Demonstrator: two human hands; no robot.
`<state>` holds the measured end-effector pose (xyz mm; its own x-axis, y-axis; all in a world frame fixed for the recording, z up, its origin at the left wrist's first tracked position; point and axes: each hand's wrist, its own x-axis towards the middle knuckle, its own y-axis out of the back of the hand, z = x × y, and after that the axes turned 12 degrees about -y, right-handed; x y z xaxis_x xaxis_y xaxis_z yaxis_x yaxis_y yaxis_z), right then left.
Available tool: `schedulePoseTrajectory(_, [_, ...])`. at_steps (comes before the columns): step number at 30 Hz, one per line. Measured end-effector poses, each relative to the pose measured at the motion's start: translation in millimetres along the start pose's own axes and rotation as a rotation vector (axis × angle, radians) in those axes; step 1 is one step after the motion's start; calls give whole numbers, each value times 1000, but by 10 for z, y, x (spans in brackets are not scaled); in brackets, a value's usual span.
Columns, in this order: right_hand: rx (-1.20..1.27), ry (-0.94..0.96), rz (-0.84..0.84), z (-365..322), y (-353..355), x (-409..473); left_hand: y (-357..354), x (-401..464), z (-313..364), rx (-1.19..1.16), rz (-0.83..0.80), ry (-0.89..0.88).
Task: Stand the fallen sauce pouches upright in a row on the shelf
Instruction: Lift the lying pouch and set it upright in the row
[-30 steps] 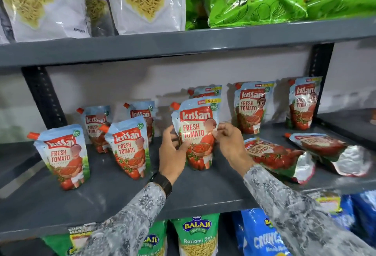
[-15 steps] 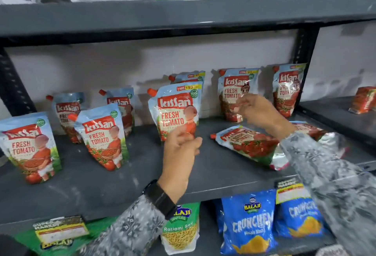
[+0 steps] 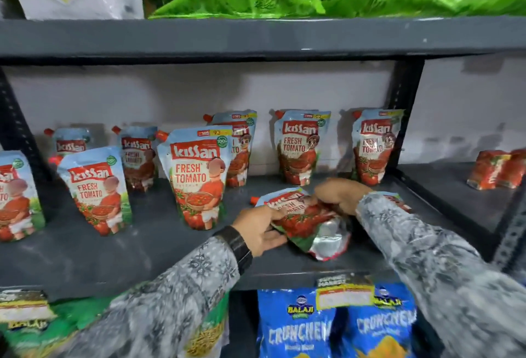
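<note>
A fallen Kissan tomato sauce pouch [image 3: 306, 222] lies on its back on the grey middle shelf [image 3: 128, 252], spout pointing left. My left hand [image 3: 260, 228] grips its lower left edge and my right hand [image 3: 340, 195] grips its upper right side. A second fallen pouch [image 3: 398, 201] lies mostly hidden behind my right wrist. Left of my hands a pouch [image 3: 196, 177] stands upright, with two more front pouches [image 3: 95, 190] [image 3: 15, 195] further left. Several upright pouches [image 3: 300, 145] line the back wall.
The upper shelf [image 3: 256, 36] overhangs with green and white snack bags. Blue and green Balaji snack bags [image 3: 336, 326] fill the shelf below. A black upright post [image 3: 404, 101] bounds the bay on the right; red packets [image 3: 498, 168] sit on the neighbouring shelf.
Both hands left the upright middle pouch and moved right and down onto the fallen pouch, now gripping it. The camera view shifted right.
</note>
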<state>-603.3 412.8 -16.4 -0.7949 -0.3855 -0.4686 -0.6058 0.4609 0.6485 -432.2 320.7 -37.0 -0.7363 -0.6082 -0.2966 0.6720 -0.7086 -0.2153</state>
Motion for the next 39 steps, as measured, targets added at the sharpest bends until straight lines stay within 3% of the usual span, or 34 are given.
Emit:
schedulePoseTrajectory(3, [226, -6, -103, -2, 59, -35, -139, -37, 0, 21, 56, -32])
schedulePoseTrajectory(5, [318, 55, -107, 9, 165, -136, -224, -69, 29, 56, 85, -147])
schedulePoseTrajectory(11, [659, 441, 78, 17, 407, -455, -356, -7, 316, 262, 177, -747])
schedulePoseTrajectory(15, [701, 546, 230, 91, 252, -391, -328, 133, 285, 376, 211, -903])
schedulePoseTrajectory(24, [617, 542, 196, 290, 194, -198, -231, 317, 65, 395, 158, -856])
schedulePoseTrajectory(27, [535, 597, 193, 439, 402, -257, -311, 108, 19, 366, 338, -896])
schedulePoseTrajectory(29, [477, 601, 329, 625, 644, -281, -440, -93, -48, 425, 478, -1017])
schedulePoseTrajectory(31, [419, 576, 484, 836, 895, -287, -651, -225, -127, 520, 352, -1073])
schedulePoseTrajectory(33, [312, 497, 583, 1015, 1111, -287, -928, -266, -193, 648, 87, -953])
schedulePoseTrajectory(35, [169, 351, 565, 1168, 1253, -241, -1201, -198, -222, 805, -98, -803])
schedulePoseTrajectory(39, [-62, 25, 395, 1418, 1279, -68, -1635, 23, -217, 996, -180, -570])
